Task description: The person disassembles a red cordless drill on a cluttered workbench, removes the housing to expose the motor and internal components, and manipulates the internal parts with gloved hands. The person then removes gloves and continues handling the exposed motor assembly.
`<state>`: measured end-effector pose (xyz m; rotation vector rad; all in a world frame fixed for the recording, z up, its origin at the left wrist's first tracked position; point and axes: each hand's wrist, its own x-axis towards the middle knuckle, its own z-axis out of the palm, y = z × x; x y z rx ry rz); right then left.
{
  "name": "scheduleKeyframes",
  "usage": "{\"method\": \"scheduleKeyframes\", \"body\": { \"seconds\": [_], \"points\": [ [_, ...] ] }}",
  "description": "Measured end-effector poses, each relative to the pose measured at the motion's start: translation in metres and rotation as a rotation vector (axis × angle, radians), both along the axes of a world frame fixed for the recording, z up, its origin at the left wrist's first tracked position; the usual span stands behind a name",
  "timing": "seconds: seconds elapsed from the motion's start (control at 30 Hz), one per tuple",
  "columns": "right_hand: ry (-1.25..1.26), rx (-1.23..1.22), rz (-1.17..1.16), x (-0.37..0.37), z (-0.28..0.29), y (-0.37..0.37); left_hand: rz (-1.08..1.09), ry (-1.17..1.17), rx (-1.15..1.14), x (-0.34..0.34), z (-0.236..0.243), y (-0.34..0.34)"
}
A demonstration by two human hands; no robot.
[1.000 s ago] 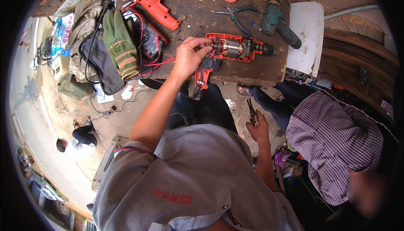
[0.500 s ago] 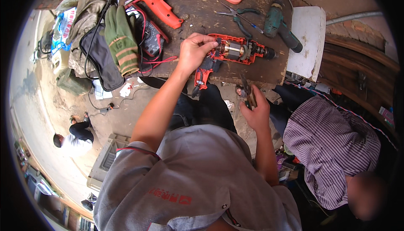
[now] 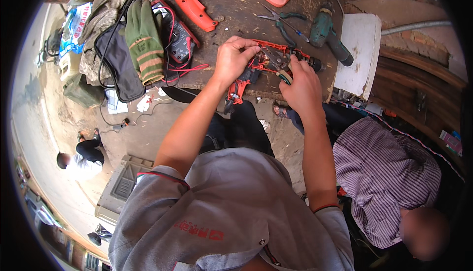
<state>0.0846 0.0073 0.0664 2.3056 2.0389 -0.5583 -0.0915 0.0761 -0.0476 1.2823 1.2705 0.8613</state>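
Note:
An opened electric drill, its red half-housing baring the motor and copper windings, lies at the near edge of the wooden workbench. My left hand is closed in a pinch at the drill's rear end; whatever sits between thumb and fingertips is too small to make out. My right hand is wrapped around a pair of pliers with dark metal jaws. Their tips reach over the motor area, close to my left fingertips. The pliers and my right hand cover much of the motor and gears.
Beyond the drill lie another pair of pliers, a green cordless drill and a whole red drill. To the left are a multimeter with red leads and green gloves. A person in a checked shirt is at the right.
My right hand has moved up from below the bench edge, bringing the pliers over the opened drill. My left hand stays at the drill's rear end, shifted only slightly.

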Motion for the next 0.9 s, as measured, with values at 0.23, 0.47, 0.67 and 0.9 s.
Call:
{"method": "scheduleKeyframes", "body": {
  "seconds": [0.23,0.47,0.67,0.9],
  "points": [
    [-0.085,-0.016,0.071,-0.002,0.001,0.014,-0.022,0.033,0.021,-0.001,0.001,0.001],
    [-0.021,-0.115,0.058,0.0,0.013,0.032,-0.037,0.055,0.042,0.0,0.0,0.005],
    [0.237,-0.07,-0.05,0.012,-0.005,0.037,-0.023,-0.031,-0.053,0.002,-0.002,0.01],
    [0.676,-0.244,-0.257,0.021,-0.026,0.044,-0.087,-0.324,-0.27,-0.001,-0.019,0.015]
  ]
}}
